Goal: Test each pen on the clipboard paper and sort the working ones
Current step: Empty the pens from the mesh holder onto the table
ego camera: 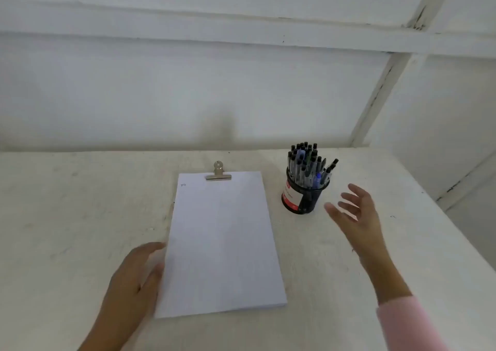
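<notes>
From the head view, a white table runs up to a white panelled wall at the far side. A stack of white paper lies in the middle of the table, held at its far edge by a metal clip; a tiny pen mark sits in the far left corner of the sheet. Just to the right of the paper's far end stands a dark mesh pen holder with a red and white label, packed with upright pens, mostly dark-capped, a few blue. The left hand rests at the paper's near left edge, fingers relaxed against it, gripping nothing. The right hand hovers right of the holder, near it but apart, fingers spread and released. A pink sleeve covers the right forearm.
</notes>
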